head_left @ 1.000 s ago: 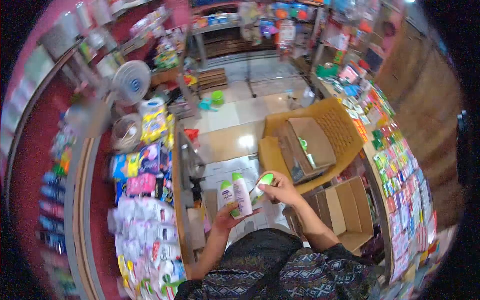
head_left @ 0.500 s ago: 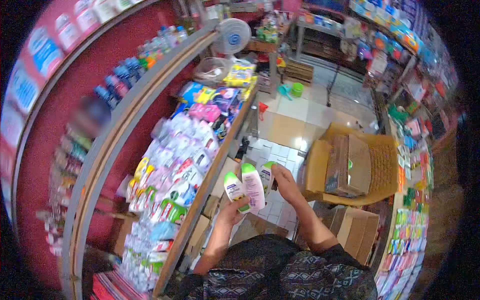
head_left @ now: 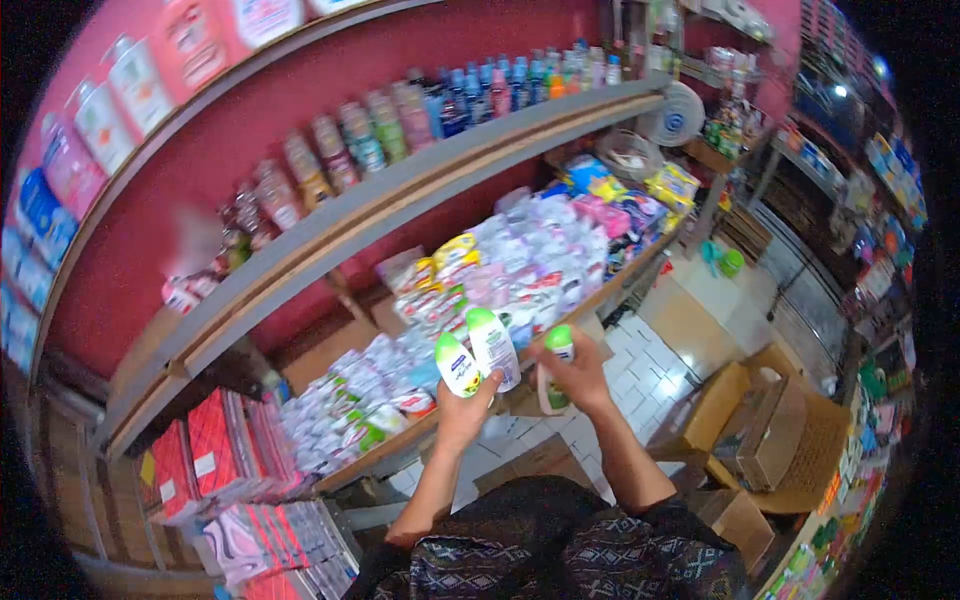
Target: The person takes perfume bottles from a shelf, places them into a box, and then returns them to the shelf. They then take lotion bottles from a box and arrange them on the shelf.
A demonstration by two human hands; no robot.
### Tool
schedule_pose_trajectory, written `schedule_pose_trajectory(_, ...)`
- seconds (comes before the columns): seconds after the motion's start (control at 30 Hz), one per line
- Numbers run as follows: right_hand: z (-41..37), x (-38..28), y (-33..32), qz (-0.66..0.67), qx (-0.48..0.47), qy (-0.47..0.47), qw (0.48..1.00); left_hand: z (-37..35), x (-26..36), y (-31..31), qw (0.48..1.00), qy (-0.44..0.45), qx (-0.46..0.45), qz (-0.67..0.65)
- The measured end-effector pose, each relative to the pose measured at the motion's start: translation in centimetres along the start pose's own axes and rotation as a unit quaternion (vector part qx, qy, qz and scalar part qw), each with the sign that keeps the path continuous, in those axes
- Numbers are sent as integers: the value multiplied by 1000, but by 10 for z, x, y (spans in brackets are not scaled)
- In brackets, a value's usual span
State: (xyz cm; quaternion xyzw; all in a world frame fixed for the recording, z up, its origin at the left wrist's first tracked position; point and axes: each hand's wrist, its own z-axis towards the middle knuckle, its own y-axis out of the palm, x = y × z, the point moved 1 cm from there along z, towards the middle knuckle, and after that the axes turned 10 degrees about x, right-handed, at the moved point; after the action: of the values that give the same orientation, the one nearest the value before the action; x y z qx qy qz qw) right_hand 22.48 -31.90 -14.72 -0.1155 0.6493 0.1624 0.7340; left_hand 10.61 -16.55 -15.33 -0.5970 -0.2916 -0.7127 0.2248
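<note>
My left hand (head_left: 467, 408) is closed around two white toiletry bottles with bright green caps. The nearer bottle (head_left: 461, 371) has a blue label mark and a fruit picture; the other bottle (head_left: 497, 354) stands beside it, showing a back label with small print. A third green-capped bottle (head_left: 552, 392) is gripped by my right hand (head_left: 580, 374), apart from the pair. My fingers cover its middle, and motion blurs it. All three are held in front of the lower shelf, roughly upright.
A grey-edged shelf (head_left: 420, 170) carries a row of coloured bottles (head_left: 360, 135). Below it, a wooden-edged shelf holds many plastic-wrapped packs (head_left: 535, 255). Pink-red packs (head_left: 210, 450) are stacked lower left. Opened cardboard boxes (head_left: 770, 430) stand on the tiled floor (head_left: 640, 355) at right.
My view has swung left, bringing more of the shelves into sight. The bottle in my right hand has moved away from the two in my left, which remain held.
</note>
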Motion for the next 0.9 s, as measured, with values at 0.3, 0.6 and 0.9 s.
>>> schedule_pose_trajectory(0.3, -35, -36, 142, -1, -141, -82, 987, -27, 51, -103, 982, 13, 70, 175)
schedule_pose_trajectory(0.6, -49, -35, 217, 221, -330, 74, 915, -41, 53, -191, 992, -69, 96, -31)
schedule_pose_trajectory(0.9, -50, -27, 259, 106, -269, -48, 956, -78, 55, -209, 961, -64, 165, -214)
